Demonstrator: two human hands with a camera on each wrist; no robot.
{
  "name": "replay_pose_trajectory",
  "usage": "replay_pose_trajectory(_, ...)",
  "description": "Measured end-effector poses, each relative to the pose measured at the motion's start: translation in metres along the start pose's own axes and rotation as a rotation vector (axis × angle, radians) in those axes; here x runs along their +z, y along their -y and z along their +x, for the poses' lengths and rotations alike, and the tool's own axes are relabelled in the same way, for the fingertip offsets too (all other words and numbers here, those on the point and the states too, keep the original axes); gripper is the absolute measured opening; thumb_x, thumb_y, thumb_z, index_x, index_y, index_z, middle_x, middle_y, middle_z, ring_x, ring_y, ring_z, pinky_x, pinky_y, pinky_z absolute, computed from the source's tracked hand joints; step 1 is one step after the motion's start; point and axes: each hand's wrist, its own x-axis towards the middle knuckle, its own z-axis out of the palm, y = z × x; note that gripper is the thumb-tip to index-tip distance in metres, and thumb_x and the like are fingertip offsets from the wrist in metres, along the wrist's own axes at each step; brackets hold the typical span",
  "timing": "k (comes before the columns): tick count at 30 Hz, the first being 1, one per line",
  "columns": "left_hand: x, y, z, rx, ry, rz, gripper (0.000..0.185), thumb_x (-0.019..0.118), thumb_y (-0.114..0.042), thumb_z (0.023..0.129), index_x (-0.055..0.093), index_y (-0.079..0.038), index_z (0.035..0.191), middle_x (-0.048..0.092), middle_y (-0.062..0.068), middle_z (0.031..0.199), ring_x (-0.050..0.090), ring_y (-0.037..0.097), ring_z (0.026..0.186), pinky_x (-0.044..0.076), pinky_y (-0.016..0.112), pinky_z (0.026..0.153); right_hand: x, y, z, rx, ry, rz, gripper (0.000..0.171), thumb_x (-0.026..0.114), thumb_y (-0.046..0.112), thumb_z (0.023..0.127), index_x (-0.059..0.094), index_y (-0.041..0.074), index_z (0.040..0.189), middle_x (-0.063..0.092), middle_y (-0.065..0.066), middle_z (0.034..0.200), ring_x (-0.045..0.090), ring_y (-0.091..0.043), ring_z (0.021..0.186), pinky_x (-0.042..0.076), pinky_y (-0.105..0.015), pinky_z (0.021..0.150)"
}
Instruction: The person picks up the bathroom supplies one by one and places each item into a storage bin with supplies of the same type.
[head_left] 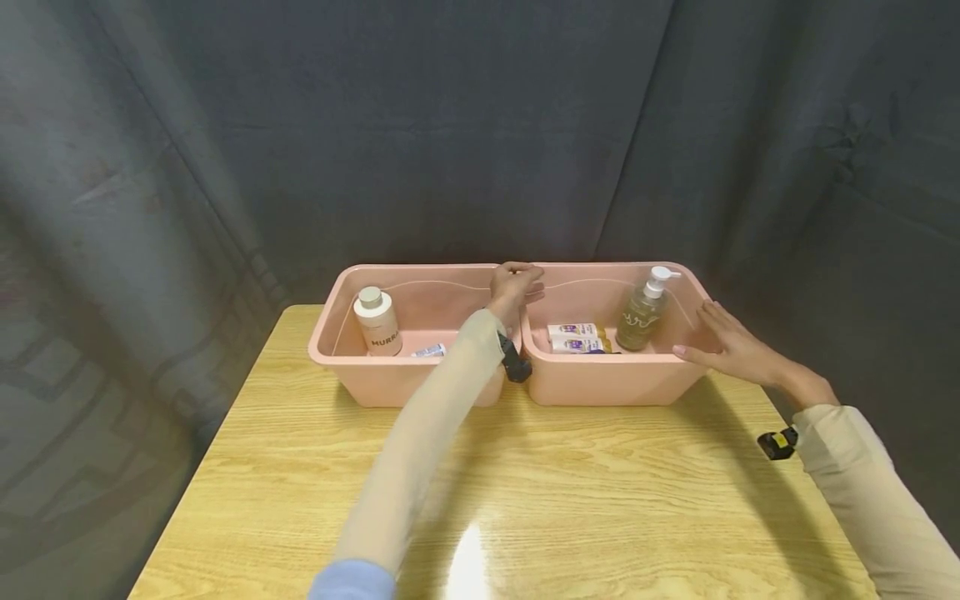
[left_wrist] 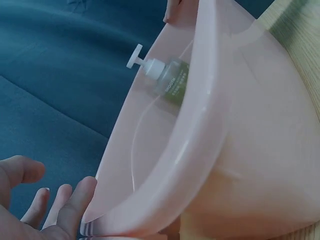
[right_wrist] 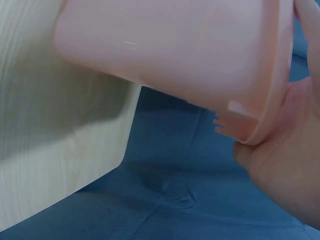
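Two pink plastic bins stand side by side on a wooden table. My left hand (head_left: 513,286) is over the rims where the bins meet; in the left wrist view its fingers (left_wrist: 75,205) are spread beside the right bin (left_wrist: 260,130), contact unclear. My right hand (head_left: 738,346) rests at the right end of that right bin (head_left: 600,385), fingers extended along the rim, thumb near the front corner. Inside it are a clear greenish pump bottle (head_left: 640,318) with a white top and white tubes (head_left: 573,331) with purple print. The left bin (head_left: 390,382) contains a white capped bottle (head_left: 377,323).
A small white-and-blue packet (head_left: 429,351) lies on the floor of the left bin, partly hidden by its front wall. Dark curtains (head_left: 420,133) hang behind the bins. The wooden table (head_left: 600,492) extends in front of them, with its right edge under my right arm.
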Motion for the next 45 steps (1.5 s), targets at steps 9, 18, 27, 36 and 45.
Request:
replay_pose_trajectory(9,-0.015,-0.015,-0.002,-0.023,0.007,-0.028,0.014,0.068,0.001,0.090,0.060,0.000,0.101,0.062,0.031,0.120,0.063,0.045,0.109,0.054,0.047,0.089,-0.016,0.011,0.006,-0.020,0.103,-0.043,0.098,0.063,0.043,0.094,0.005,-0.010,0.153,-0.007,-0.038,0.156,-0.009,-0.058,0.141,0.005,-0.079,0.103)
replay_pose_trajectory(18,-0.037,-0.030,-0.002,-0.016,0.012,0.017,0.021,0.067,-0.001,0.091,0.061,0.005,0.111,0.062,0.029,0.120,0.063,0.044,0.110,0.053,0.049,0.091,-0.027,0.019,0.014,-0.113,0.131,-0.087,0.083,0.066,0.032,0.093,0.024,-0.010,0.151,0.006,-0.041,0.154,0.007,-0.060,0.140,0.017,-0.077,0.103)
replay_pose_trajectory(27,-0.059,-0.041,-0.001,0.035,-0.023,0.071,0.020,0.069,-0.004,0.091,0.064,0.002,0.109,0.067,0.022,0.111,0.065,0.041,0.108,0.055,0.046,0.089,-0.032,0.034,0.024,-0.211,0.122,-0.139,0.067,0.063,0.029,0.098,0.036,-0.011,0.146,0.040,-0.036,0.144,0.043,-0.055,0.127,0.037,-0.070,0.098)
replay_pose_trajectory(36,-0.092,-0.054,-0.005,0.075,-0.011,0.100,0.021,0.068,-0.002,0.092,0.062,0.004,0.110,0.065,0.026,0.116,0.064,0.043,0.107,0.054,0.048,0.087,-0.040,0.040,0.036,-0.312,0.004,-0.184,0.048,0.066,0.015,0.096,0.053,-0.012,0.133,0.058,-0.033,0.126,0.059,-0.051,0.108,0.048,-0.065,0.085)
replay_pose_trajectory(45,-0.125,-0.067,-0.012,0.125,-0.028,0.153,0.018,0.068,-0.001,0.091,0.062,0.004,0.108,0.063,0.017,0.100,0.071,0.035,0.091,0.057,0.044,0.082,-0.046,0.051,0.043,-0.333,-0.081,-0.223,0.040,0.065,0.016,0.096,0.061,-0.006,0.129,0.067,-0.023,0.114,0.064,-0.036,0.096,0.053,-0.050,0.073)
